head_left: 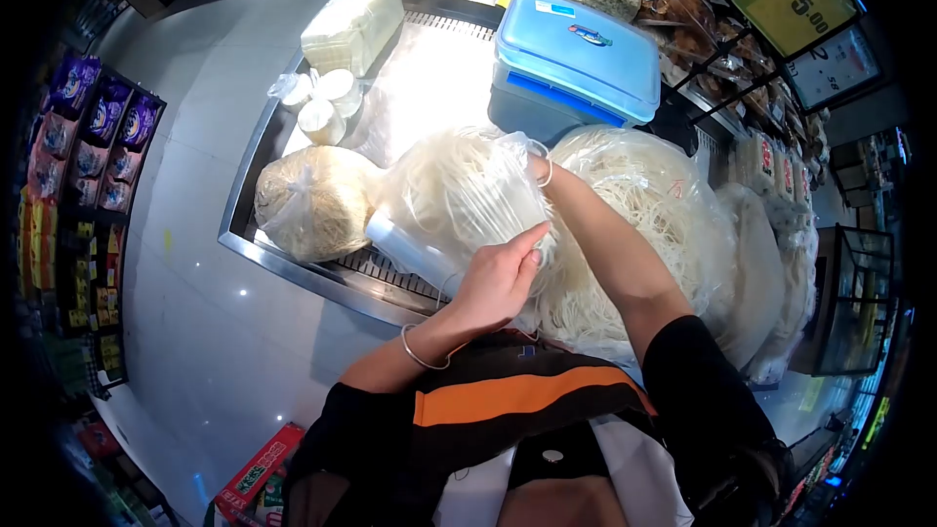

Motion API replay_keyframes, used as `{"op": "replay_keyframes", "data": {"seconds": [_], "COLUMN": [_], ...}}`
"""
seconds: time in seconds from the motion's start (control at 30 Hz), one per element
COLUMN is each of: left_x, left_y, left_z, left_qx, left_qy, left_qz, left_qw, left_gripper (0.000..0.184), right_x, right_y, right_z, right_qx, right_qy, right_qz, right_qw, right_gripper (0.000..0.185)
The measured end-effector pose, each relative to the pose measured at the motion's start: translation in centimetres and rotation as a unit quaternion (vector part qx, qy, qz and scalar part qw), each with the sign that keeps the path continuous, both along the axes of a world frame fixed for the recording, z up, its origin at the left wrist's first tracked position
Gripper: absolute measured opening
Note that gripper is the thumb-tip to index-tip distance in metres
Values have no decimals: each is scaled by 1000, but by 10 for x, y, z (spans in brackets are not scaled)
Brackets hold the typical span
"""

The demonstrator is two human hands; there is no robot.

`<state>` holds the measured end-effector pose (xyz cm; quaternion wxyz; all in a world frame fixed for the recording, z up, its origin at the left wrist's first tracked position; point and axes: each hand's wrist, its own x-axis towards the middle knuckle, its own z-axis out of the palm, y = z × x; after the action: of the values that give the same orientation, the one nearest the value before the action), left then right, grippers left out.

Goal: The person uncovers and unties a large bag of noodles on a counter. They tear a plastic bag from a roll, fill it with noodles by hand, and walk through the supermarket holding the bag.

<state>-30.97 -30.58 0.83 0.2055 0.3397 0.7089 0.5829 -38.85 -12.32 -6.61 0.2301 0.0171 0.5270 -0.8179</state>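
Note:
A clear plastic bag of pale noodles [459,181] lies at the middle of the metal counter. My left hand [500,281] is closed, its thumb and index finger pinching the near right edge of this bag. At the bag's open mouth is my right hand [539,170], with its fingers hidden by plastic and noodles, so their grip does not show. Just below my right forearm spreads a big heap of loose noodles [639,234] in a larger clear bag. A white roll [405,249] of what looks like plastic bags rests beside the noodle bag.
A blue lidded box [576,59] stands behind my right hand. Bagged yellowish noodles [314,203], white cylinders [327,102] and a wrapped pale stack [353,20] line the counter's left side. Price signs [795,2] rise at the right. The metal rim [293,276] borders the counter.

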Motion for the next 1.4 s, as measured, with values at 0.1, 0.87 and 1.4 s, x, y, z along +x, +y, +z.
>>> {"op": "replay_keyframes", "data": {"seconds": [0.1, 0.87, 1.4], "left_x": [0, 17, -73], "left_y": [-7, 25, -32], "left_z": [6, -26, -81], "left_qx": [12, 74, -357], "left_qy": [-37, -390, 442], "left_qz": [15, -25, -199], "left_qw": [999, 918, 798], "left_gripper": [31, 20, 96], "right_x": [16, 70, 47], "right_y": [23, -16, -6], "right_z": [-5, -109, 38], "right_qx": [-69, 288, 418], "right_qy": [-108, 53, 146], "right_qz": [-9, -641, -26], "right_qw": [992, 709, 896], "right_gripper": [47, 40, 85]}}
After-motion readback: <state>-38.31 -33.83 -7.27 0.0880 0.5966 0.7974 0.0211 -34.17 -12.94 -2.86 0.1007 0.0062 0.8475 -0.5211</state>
